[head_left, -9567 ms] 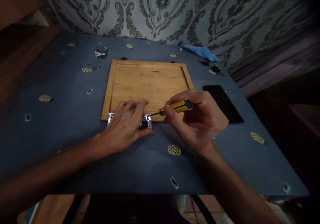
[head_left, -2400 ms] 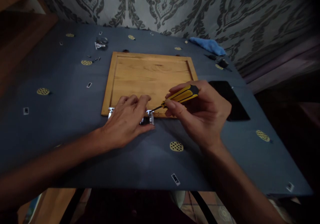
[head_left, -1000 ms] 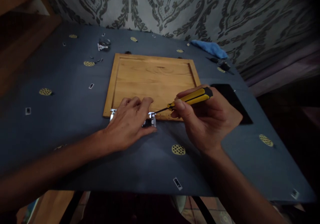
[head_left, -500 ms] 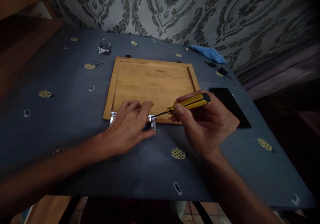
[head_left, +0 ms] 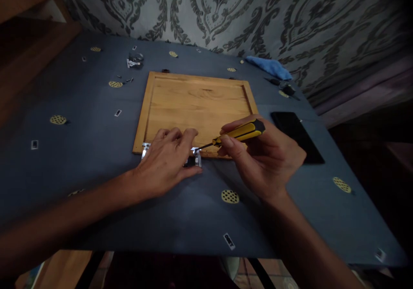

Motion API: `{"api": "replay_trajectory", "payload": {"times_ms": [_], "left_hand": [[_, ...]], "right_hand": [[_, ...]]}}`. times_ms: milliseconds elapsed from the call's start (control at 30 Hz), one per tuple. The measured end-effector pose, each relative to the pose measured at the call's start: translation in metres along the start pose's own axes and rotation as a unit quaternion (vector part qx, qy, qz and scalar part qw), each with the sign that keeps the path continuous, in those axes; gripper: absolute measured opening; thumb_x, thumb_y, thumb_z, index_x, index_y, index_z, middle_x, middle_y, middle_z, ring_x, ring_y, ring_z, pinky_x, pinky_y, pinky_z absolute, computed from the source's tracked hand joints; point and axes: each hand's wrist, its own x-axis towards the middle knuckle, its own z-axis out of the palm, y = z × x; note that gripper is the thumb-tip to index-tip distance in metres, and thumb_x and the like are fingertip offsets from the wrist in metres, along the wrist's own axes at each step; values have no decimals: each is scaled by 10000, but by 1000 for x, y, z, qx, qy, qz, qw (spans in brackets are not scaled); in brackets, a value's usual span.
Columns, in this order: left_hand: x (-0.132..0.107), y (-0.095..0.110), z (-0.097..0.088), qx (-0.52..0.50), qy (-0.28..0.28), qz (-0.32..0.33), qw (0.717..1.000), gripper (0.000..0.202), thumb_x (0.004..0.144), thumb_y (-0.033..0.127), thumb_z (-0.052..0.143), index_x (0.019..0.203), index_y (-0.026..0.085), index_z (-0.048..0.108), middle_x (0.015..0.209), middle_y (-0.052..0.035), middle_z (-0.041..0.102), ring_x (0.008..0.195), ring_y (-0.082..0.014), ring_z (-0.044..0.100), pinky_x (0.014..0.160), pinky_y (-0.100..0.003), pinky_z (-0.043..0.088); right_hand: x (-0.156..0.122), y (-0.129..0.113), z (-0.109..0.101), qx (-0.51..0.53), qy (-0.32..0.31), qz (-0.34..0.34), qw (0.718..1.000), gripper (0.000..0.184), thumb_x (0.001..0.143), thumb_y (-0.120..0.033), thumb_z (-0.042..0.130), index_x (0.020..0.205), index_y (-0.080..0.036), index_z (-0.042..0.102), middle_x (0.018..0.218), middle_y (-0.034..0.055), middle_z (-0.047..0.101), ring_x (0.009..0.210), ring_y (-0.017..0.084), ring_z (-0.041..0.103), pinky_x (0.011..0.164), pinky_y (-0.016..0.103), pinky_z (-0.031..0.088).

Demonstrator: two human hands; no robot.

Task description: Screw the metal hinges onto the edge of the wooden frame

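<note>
A wooden framed panel (head_left: pixel 200 104) lies flat on the cloth-covered table. At its near edge sits a shiny metal fitting (head_left: pixel 197 157), largely hidden under my left hand (head_left: pixel 166 164). The fingers of that hand curl over the panel's edge, and the thumb presses along the fitting's near side. Another bright metal piece (head_left: pixel 146 148) shows left of the fingers. My right hand (head_left: pixel 263 162) grips a yellow-and-black screwdriver (head_left: pixel 241 133) by its handle. The screwdriver's tip points left and down, meeting the fitting at the panel edge.
A similar metal fitting (head_left: pixel 134 60) and a few screws (head_left: pixel 129 80) lie at the back left. A dark flat tablet-like object (head_left: pixel 297 136) rests right of the panel. Behind it are a dark tool (head_left: pixel 285 87) and a blue cloth (head_left: pixel 269 67). The patterned wall (head_left: pixel 206 11) borders the table's far side.
My right hand and the screwdriver have shifted slightly left, and the handle has turned a little. My left hand stays in place over the fitting.
</note>
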Motion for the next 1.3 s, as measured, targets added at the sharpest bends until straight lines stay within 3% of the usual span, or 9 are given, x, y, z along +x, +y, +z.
{"api": "replay_trajectory", "payload": {"times_ms": [533,1100,1300], "left_hand": [[-1,0,-1,2,-6,2,1000,671,880,410,850,1374,168,466,1109,-78,762,1149,-322,655,986,-445,465],[0,1,-1,6,-7,-4,1000,668,880,406,845,1384,177,471,1123,-90,761,1158,-327,657,984,-452,477],[0,0,0,5,7,6,1000,679,866,411,859,1371,172,472,1099,-86,761,1143,-329,659,983,-456,481]], "right_hand": [[0,0,2,-25,13,16,999,132,940,-319,778,868,-233,708,864,-3,744,625,126,642,573,295,530],[7,-6,-6,14,-35,14,999,70,948,-309,758,907,-253,748,860,0,751,649,152,689,579,314,561],[5,-6,-4,46,14,18,999,83,942,-255,762,863,-266,739,897,-5,764,616,129,679,556,293,564]]}}
